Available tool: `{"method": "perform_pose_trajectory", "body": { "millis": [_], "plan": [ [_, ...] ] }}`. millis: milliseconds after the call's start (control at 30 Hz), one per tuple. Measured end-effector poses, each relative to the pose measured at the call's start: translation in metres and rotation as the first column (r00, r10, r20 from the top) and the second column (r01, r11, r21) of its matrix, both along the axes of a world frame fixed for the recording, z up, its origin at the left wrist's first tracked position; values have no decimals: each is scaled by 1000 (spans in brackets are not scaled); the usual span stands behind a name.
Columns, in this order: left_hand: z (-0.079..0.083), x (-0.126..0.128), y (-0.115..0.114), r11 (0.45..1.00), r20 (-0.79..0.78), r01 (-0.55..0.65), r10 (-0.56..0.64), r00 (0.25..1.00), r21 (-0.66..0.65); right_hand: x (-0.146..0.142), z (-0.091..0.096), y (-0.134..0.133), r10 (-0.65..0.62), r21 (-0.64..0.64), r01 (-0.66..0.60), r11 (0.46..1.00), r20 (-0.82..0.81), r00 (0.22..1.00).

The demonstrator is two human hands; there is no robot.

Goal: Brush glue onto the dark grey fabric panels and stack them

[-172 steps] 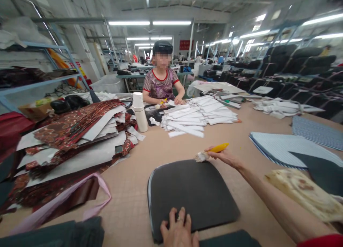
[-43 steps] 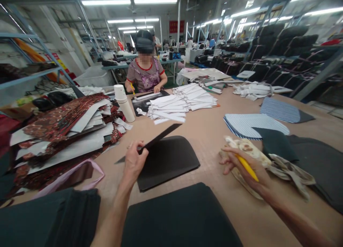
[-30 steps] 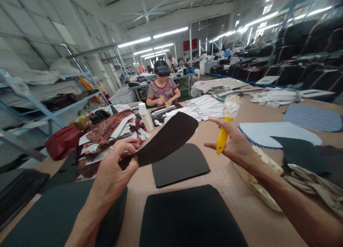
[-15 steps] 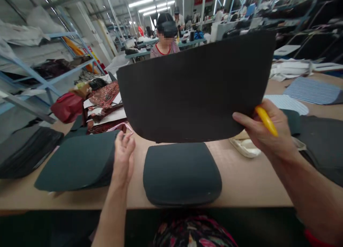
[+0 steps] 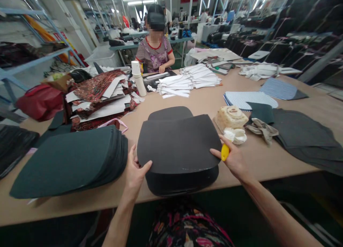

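Note:
I hold a flat dark grey shaped sheet (image 5: 178,141) level above another dark piece (image 5: 184,181) at the table's near edge. My left hand (image 5: 135,170) pinches the sheet's left corner, thumb on top. My right hand (image 5: 233,159) holds its right edge and also grips a yellow-handled tool (image 5: 224,152). A third dark piece (image 5: 170,113) lies flat just beyond the sheet.
A thick stack of dark sheets (image 5: 72,159) lies to my left. Cream rags (image 5: 232,120) and dark fabric (image 5: 300,131) lie to the right. Patterned red pieces (image 5: 99,93), a white bottle (image 5: 139,79) and white strips (image 5: 187,83) sit further back, where another person (image 5: 155,50) works.
The sheet, held upright before my face by my right hand half a second ago, has come down flat over the piece at the table edge. My left hand has taken its left corner.

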State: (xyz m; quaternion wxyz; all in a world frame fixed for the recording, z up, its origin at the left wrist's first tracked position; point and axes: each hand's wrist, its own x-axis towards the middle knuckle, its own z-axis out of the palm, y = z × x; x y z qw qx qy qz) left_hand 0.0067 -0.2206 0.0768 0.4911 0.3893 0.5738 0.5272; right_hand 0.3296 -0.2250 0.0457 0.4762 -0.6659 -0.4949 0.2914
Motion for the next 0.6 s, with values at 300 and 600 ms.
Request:
{"method": "perform_pose_trajectory", "body": {
  "millis": [300,600],
  "plan": [
    [-52,-9,-35,992,-18,-34,32,999,-121,-5,-30,-23,13,-65,-5,998,130,991],
    [-77,-2,-38,994,-114,-17,5,994,-111,1,-48,-23,32,-91,-13,996,207,978]
  ]
}}
